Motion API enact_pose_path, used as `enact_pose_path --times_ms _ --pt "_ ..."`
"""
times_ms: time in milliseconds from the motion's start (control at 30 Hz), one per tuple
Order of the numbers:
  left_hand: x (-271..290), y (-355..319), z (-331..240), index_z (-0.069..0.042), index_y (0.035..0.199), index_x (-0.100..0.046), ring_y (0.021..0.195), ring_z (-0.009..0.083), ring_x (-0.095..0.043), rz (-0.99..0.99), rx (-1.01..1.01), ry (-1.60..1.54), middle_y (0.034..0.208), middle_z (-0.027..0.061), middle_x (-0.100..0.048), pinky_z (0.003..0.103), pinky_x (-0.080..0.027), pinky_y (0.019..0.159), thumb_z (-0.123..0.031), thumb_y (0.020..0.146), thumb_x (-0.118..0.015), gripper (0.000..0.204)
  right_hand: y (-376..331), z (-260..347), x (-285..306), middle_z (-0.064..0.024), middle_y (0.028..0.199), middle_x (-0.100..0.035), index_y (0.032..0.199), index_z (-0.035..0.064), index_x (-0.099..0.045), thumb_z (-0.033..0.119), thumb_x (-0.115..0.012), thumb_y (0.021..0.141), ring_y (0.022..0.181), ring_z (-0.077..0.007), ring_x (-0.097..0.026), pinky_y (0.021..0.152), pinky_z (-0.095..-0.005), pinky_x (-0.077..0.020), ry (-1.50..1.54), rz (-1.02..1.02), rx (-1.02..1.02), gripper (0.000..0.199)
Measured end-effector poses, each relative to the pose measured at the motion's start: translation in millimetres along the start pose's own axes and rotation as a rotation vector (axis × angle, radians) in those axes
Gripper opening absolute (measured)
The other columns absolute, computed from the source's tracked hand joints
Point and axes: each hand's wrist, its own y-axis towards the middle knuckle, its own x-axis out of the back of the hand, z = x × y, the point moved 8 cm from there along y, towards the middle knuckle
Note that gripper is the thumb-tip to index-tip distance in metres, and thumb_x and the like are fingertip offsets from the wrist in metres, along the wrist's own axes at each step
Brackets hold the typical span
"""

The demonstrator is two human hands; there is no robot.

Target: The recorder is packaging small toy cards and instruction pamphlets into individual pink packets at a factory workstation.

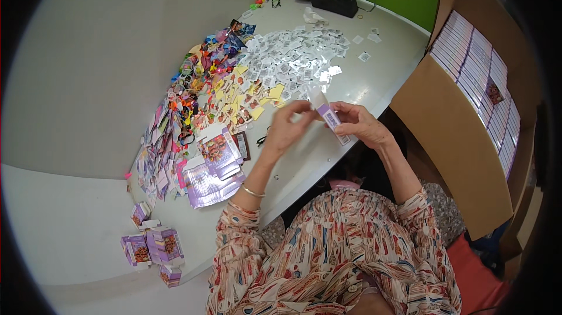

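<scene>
My right hand (364, 126) grips a slim purple-and-white carton (332, 118) between thumb and fingers, above the table's near right edge. A white flap stands up at the carton's far end. Just left of it is my left hand (287, 126), fingers bent toward the carton and blurred by motion. Whether those fingers touch it or hold anything is not clear. Beyond the hands spreads a heap of small white printed labels (293, 52). Yellow-backed picture cards (243, 95) lie left of the labels, near my left hand.
Flattened purple cartons (208, 183) lie stacked at the left, with several folded cartons (155, 245) below them. Colourful small trinkets (187, 93) line the table's far left side. A black tape dispenser (333, 4) stands at the back. At right, a large cardboard box (453, 133) holds rows of packed cartons.
</scene>
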Motion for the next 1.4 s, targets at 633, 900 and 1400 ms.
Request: enact_pose_path --times_ms 633,900,1400 --pt "-33 15 38 -0.001 0.086 -0.061 0.078 0.0318 -0.054 -0.163 -0.193 0.415 0.084 0.0133 -0.061 0.038 -0.045 0.071 -0.008 0.075 -0.068 0.014 -16 2 36 -0.0026 0.116 -0.057 0.130 0.0015 -0.049 0.019 -0.077 0.077 0.105 -0.0122 -0.054 0.094 -0.0269 -0.0403 -0.144 -0.216 -0.005 0.062" --pt "-48 30 34 -0.001 0.088 -0.055 0.078 0.0381 -0.055 -0.024 -0.148 0.395 0.081 0.0186 -0.058 0.048 -0.044 0.068 -0.001 0.077 -0.061 0.012 -17 1 39 -0.0022 0.116 -0.056 0.129 0.0008 -0.049 0.018 -0.077 0.077 0.105 -0.0120 -0.054 0.094 -0.0266 -0.0401 -0.157 -0.215 0.007 0.061" --pt "12 13 31 -0.005 0.101 -0.061 0.074 0.0081 -0.060 0.256 0.543 -0.734 0.082 -0.0007 -0.062 0.025 -0.051 0.067 -0.003 0.080 -0.072 0.024 -26 26 -10 -0.0193 0.107 -0.051 0.122 -0.0013 -0.045 0.026 -0.075 0.067 0.102 -0.0364 -0.050 0.090 -0.0428 -0.0432 -1.276 -0.338 0.229 0.068"
